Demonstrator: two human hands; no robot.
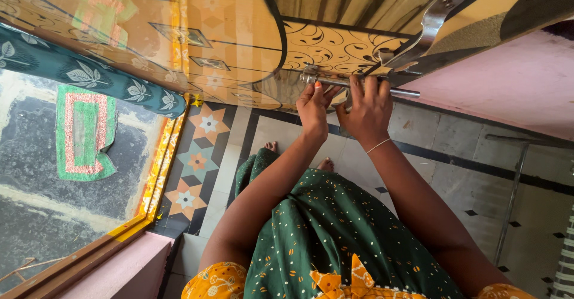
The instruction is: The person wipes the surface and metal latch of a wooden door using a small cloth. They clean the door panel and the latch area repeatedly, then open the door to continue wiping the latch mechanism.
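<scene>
Fingers of the right hand (366,109) are curled over the steel sliding bolt (359,85), grasping its rod. The left hand (315,106) pinches the same bolt near its bracket. The bolt is mounted on the patterned wooden door (239,42), below the curved metal handle (427,27).

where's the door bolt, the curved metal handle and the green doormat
door bolt (402,92): head view, bare rod right of the hands
curved metal handle (431,21): head view, its bent middle
green doormat (84,133): head view, its centre

Bright daylight enters from the left doorway; the glossy door (197,42) carries reflections and glare. Edges bend with wide-angle distortion; focus is mostly sharp.
</scene>
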